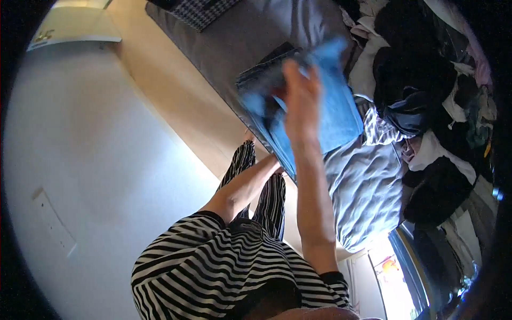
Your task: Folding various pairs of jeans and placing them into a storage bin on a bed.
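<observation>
Light blue denim, which looks like a pair of jeans (pixel 338 114), lies on the edge of the grey-covered bed. Parts of it are smeared by motion near the top. My right hand (pixel 303 90) is over the middle of the denim, its fingers blurred, so whether it grips the cloth is unclear. Low at the bed's edge, my left hand (pixel 278 164) is beside the near edge of the denim; its fingers are mostly hidden by the cloth and my right forearm. Dark folded denim (pixel 261 72) lies just beyond, partly under the light blue cloth.
A heap of mixed clothes (pixel 421 80) covers the right side of the bed. Nearer lies shiny grey striped bedding (pixel 368 186). A houndstooth-patterned item (pixel 200 12) rests at the far end. On the left stands a white wall (pixel 101 144), with a strip of floor (pixel 176 90) alongside the bed.
</observation>
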The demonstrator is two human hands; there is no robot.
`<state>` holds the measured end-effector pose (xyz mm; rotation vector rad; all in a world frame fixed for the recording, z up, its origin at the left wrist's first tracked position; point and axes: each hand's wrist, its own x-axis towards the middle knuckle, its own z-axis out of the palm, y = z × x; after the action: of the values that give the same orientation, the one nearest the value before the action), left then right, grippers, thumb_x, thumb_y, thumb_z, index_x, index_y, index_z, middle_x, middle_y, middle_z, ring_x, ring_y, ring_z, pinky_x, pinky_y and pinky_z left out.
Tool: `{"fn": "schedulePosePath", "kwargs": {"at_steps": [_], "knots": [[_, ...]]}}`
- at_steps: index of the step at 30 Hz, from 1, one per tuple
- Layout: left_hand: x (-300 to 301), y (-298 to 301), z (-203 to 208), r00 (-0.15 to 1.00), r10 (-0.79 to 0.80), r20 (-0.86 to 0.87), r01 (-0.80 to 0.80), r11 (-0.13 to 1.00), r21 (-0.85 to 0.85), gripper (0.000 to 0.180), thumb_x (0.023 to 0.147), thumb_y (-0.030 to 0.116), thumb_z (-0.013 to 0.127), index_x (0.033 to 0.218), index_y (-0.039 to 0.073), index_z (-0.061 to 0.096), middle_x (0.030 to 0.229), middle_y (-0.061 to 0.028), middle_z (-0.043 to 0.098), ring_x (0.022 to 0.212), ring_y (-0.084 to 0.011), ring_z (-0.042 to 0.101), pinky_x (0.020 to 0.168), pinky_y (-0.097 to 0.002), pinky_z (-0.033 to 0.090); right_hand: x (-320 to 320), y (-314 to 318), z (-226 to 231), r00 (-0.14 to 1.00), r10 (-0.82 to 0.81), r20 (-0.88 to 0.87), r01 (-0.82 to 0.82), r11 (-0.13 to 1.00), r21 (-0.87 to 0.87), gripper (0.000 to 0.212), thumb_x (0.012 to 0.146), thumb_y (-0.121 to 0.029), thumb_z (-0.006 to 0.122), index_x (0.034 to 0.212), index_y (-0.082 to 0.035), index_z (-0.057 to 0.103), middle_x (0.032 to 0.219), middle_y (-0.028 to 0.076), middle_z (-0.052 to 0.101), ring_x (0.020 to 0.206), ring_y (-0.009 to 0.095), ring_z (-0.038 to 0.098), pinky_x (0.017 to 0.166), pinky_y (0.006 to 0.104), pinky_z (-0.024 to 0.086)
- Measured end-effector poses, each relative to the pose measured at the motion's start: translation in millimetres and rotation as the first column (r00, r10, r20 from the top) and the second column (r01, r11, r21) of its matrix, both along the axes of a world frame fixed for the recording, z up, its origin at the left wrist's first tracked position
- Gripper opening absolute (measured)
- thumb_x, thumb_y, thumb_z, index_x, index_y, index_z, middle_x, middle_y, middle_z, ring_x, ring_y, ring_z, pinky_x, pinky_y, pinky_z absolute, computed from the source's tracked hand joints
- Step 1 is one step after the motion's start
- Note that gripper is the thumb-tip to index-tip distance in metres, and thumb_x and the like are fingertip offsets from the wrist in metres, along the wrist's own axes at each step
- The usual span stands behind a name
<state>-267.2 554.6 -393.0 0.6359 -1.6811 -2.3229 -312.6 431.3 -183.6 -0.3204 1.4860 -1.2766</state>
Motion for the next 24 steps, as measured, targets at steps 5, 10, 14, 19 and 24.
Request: {"fn": "schedulePosePath", "kwargs": {"at_steps": [5,10,14,19,24], "knots": [[34,-19,-27,0.998,0.032,-0.049,-0.021,0.975,0.221,0.056,0.099,0.047,0.031,0.140,0.009,0.037,0.144,-0.0154,0.036,0.133,-0.0292,0.034,0.112,-0.0481,0.022,36,32,-91,0.924,0.024,-0.382,-0.069,0.992,-0.105,0.036,0.091,-0.014,0.058,0.120,0.005,0.050,0.082,0.009,0.062,0.073,0.017,0.059,0.069,0.0284,0.049],[22,-21,-31,0.995,0.092,-0.032,-0.073,0.922,0.380,0.056,0.099,0.047,0.031,0.140,0.009,0.038,0.144,-0.0151,0.037,0.131,-0.0288,0.036,0.111,-0.0478,0.024,-12,139,-117,0.547,0.195,-0.814,-0.053,0.979,0.199,0.035,0.092,-0.010,0.053,0.125,0.001,0.053,0.119,0.019,0.057,0.111,0.032,0.054,0.096,0.0401,0.042],[31,-15,-40,0.993,0.116,0.007,-0.104,0.863,0.494,0.056,0.099,0.047,0.032,0.139,0.009,0.038,0.143,-0.0148,0.038,0.130,-0.0285,0.037,0.110,-0.0476,0.026,-58,134,-127,0.280,0.171,-0.945,0.032,0.982,0.187,0.036,0.090,-0.009,0.053,0.125,0.001,0.054,0.126,0.021,0.053,0.122,0.037,0.046,0.103,0.0457,0.035],[25,26,-39,0.983,0.167,0.073,-0.177,0.775,0.607,0.055,0.099,0.047,0.033,0.138,0.009,0.039,0.142,-0.0145,0.039,0.129,-0.0280,0.039,0.110,-0.0474,0.027,-53,111,-136,0.281,0.099,-0.955,0.050,0.992,0.118,0.037,0.091,-0.011,0.051,0.126,-0.001,0.054,0.131,0.020,0.049,0.127,0.040,0.040,0.107,0.0489,0.028],[21,31,-48,0.959,0.247,0.140,-0.273,0.674,0.686,0.055,0.099,0.047,0.034,0.138,0.009,0.040,0.141,-0.0142,0.040,0.128,-0.0276,0.040,0.109,-0.0471,0.029,-23,139,-181,0.286,0.346,-0.893,-0.003,0.933,0.360,0.041,0.095,-0.024,0.047,0.133,-0.009,0.051,0.140,0.015,0.043,0.134,0.036,0.031,0.110,0.0510,0.019]]}}
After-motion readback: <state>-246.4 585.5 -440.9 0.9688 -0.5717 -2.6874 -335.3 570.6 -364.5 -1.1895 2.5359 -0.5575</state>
